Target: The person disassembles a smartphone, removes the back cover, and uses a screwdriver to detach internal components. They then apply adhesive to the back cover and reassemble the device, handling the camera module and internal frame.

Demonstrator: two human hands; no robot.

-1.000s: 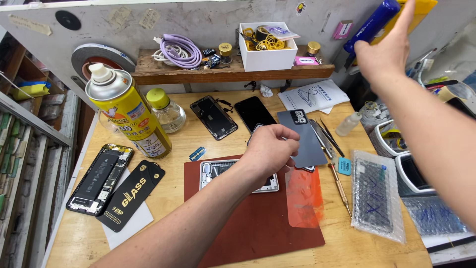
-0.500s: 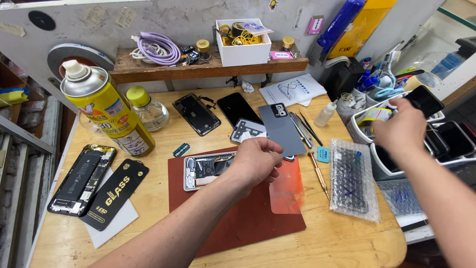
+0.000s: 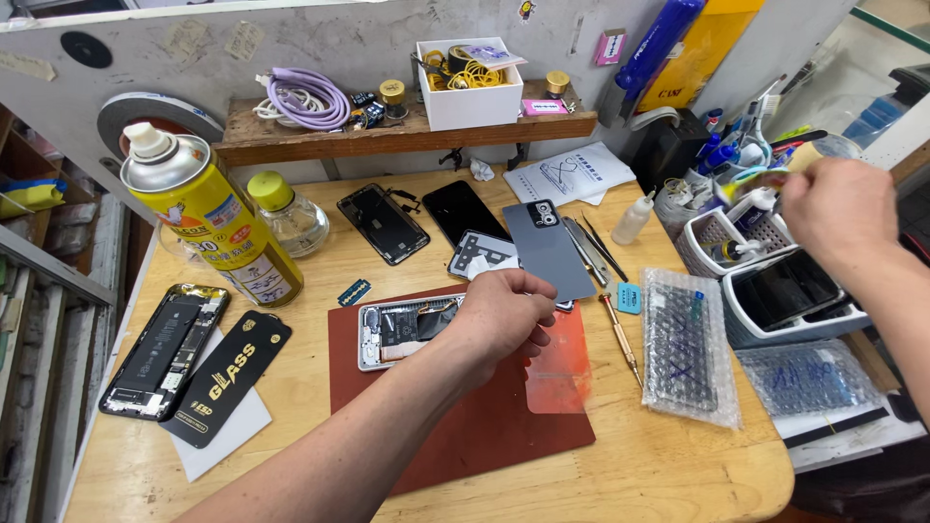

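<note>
Opened phone (image 3: 412,327) lies on the red mat (image 3: 465,436) near the middle of the table (image 3: 678,475), insides showing. Over by the left edge, a second gutted phone (image 3: 160,349) rests beside a black flat package (image 3: 228,376), with a tall yellow spray can (image 3: 208,218) behind them. Left hand (image 3: 499,324) sits on the opened phone's right end, fingers curled over it, grip closed on its edge. Grey back cover (image 3: 547,247) lies just behind. Right hand (image 3: 838,208) hovers above the white tool caddy (image 3: 717,237) at the right edge, grip pinching a small blurred tool (image 3: 751,184).
</note>
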